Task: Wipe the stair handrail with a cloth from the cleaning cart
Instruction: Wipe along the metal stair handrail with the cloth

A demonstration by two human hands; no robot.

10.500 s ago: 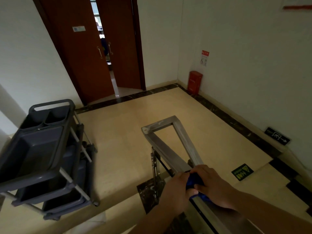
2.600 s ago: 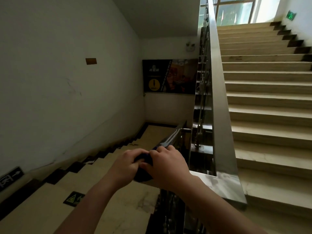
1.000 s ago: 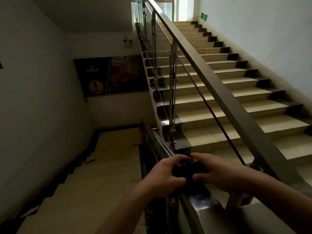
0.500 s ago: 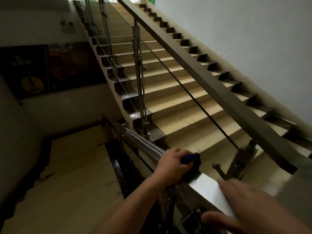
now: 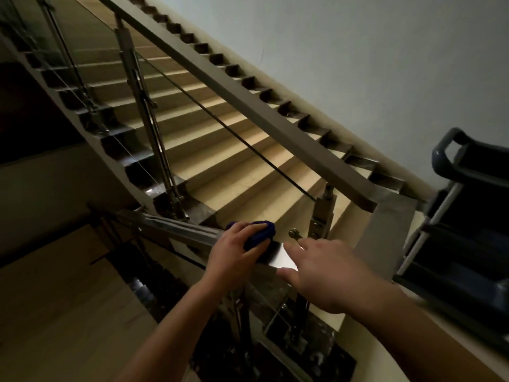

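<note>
Left hand (image 5: 234, 255) grips the blue cloth (image 5: 259, 234) on the handrail (image 5: 176, 232), centre frame — right hand (image 5: 327, 274) hovers just beside, fingers spread loose — grey cleaning cart (image 5: 465, 205) at right edge.

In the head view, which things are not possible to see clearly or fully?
Head view:
cloth: mostly covered by the left hand; full shape unseen.
cleaning cart: cut off by the right edge; trays too dark to read.
right hand: motion-blurred; contact with the handrail cannot be told.
</note>
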